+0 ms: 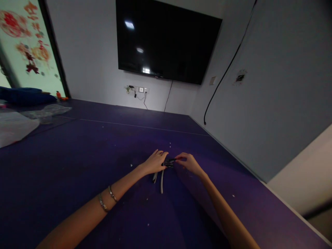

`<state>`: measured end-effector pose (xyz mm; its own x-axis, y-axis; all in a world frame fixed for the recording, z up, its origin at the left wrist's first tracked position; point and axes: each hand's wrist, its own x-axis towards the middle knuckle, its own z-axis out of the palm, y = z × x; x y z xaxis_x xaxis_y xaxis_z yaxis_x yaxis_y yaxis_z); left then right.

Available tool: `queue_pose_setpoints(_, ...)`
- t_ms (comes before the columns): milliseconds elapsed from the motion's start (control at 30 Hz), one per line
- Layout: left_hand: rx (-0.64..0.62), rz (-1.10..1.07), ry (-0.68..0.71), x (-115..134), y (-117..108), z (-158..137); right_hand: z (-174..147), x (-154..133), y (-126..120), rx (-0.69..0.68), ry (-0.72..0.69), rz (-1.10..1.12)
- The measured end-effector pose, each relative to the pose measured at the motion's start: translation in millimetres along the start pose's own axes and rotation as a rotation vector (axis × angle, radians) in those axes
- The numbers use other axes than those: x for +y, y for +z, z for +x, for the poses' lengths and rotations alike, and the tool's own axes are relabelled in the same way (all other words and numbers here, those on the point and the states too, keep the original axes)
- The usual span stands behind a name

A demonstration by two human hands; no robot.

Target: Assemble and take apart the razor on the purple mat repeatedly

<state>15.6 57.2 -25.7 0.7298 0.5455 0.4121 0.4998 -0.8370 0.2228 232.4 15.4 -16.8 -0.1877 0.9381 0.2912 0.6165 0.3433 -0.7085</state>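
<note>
A small black thing [169, 165] is lying between the two hands, near the middle of the purple surface [116, 211]; its exact kind is too small to tell. It is running roughly crosswise, from left to right, with its left end under the fingers of the left hand [155, 163]. That hand is grasping it and is covering more of it, so it is sitting nearer than the other. From the right, the right hand [188, 162] is reaching in and pinching, between thumb and fingers, the tip of a thin dark piece [172, 159] along the far edge. Two pale strips [162, 183] are pointing from beside the left hand back toward the person, about square to the black thing; where they are joining it, the fingers are hiding.

Around the hands, small white bits [131, 165] are lying scattered. Two bracelets [103, 203] are circling the left forearm. Farther off to the left, a white bag [15, 128] and a clear bag [52, 111] are resting near a blue cloth [26, 95]. Beyond, a large dark screen [166, 38] is hanging on the wall above some sockets [141, 89], and a black cable [228, 67] is dangling to its right.
</note>
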Motion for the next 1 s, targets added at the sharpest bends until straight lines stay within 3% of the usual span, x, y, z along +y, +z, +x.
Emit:
queue_pose_setpoints(367,-0.135,0.062,-0.024,-8,21,13,4,13,7,0.048,-0.042,-0.052)
queue_pose_setpoints(1000,-0.159,0.028,0.000,0,17,11,6,28,23,0.025,-0.075,-0.104)
